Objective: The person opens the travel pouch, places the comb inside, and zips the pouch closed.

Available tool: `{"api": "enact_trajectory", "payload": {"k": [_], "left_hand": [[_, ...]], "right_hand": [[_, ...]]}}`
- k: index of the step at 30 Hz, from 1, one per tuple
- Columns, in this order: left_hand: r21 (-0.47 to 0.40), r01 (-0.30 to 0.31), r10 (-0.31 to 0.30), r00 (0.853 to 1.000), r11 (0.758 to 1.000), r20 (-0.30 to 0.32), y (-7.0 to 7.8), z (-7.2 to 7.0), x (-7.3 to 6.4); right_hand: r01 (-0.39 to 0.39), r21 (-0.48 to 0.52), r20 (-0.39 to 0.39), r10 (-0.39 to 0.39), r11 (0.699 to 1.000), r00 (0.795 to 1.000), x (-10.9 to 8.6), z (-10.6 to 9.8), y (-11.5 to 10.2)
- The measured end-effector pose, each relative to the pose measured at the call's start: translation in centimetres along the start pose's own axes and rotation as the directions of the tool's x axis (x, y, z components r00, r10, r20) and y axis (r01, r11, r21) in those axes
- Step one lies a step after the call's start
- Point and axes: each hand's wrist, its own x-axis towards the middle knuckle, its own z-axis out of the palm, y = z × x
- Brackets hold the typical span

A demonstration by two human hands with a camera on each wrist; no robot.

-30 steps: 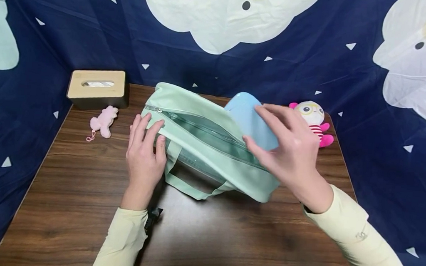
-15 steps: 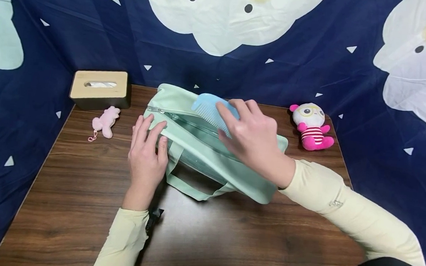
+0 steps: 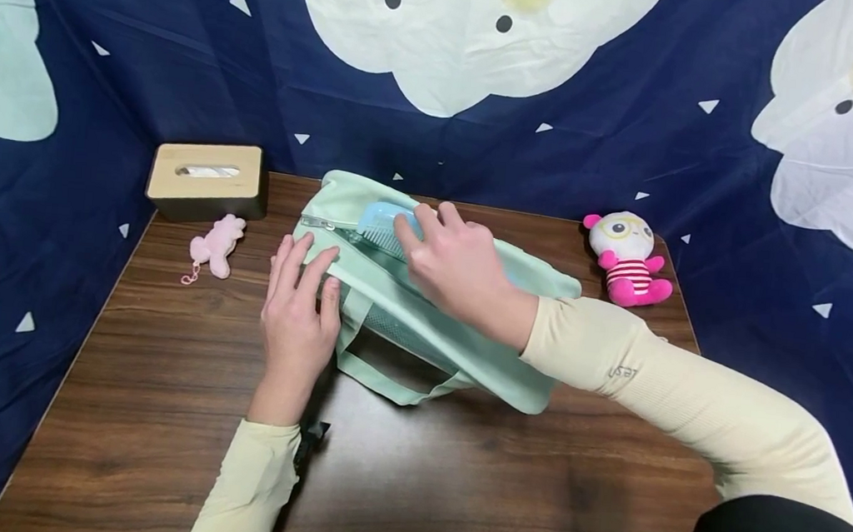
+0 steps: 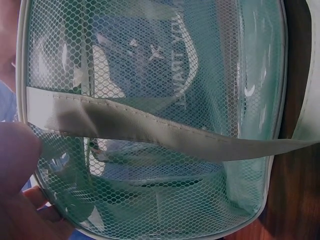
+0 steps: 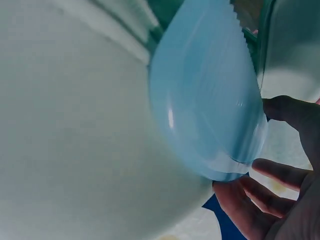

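A mint-green bag [image 3: 509, 364] with a mesh front and a front handle stands on the table, its top zipper open. My right hand [image 3: 457, 260] pinches a light blue comb [image 3: 379, 222] by one end, its toothed part down in the opening. Thumb and fingertips hold the edge of that comb [image 5: 205, 100] in the right wrist view, close beside the pale bag wall. My left hand [image 3: 298, 314] rests on the bag's left end near the zipper pull [image 3: 317, 223], fingers extended. Through the mesh [image 4: 150, 65] in the left wrist view, blue and white contents show.
A tissue box [image 3: 208, 174] with a wooden lid stands at the back left, a small pink plush keychain [image 3: 217, 245] in front of it. At the back right sits a pink-and-white plush toy [image 3: 630, 261]. Dark blue patterned cloth hangs behind the wooden table [image 3: 470, 478].
The right hand has carried the comb leftward from the bag's right rear, turning it teeth-down and lowering it into the opening. The left hand has stayed on the bag's left end.
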Motion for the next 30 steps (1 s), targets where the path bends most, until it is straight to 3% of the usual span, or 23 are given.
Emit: {"api": "enact_trajectory", "payload": {"k": [5,17,24,27,30], "left_hand": [[0.002,-0.006,0.006,1.000,1.000,0.007,-0.1,-0.1,-0.3],[0.000,-0.026,0.026,1.000,1.000,-0.003,-0.1,-0.2,-0.4],[-0.002,-0.028,0.028,1.000,1.000,-0.001,-0.1,-0.2,-0.4],[0.002,-0.028,0.028,1.000,1.000,0.000,-0.1,-0.3,-0.4],[0.003,-0.025,0.025,1.000,1.000,0.003,-0.1,-0.3,-0.5]], "right_hand": [[0.035,0.035,0.098,-0.038,0.999,0.994,0.3,0.7,0.0],[-0.003,0.097,0.246,-0.021,0.995,0.969,1.0,1.1,1.1],[-0.083,0.145,0.287,0.039,0.986,0.957,2.0,0.9,1.2],[-0.179,0.229,0.369,0.085,0.957,0.926,3.1,1.1,1.2],[-0.312,0.308,0.490,0.131,0.899,0.862,4.7,1.5,1.0]]}}
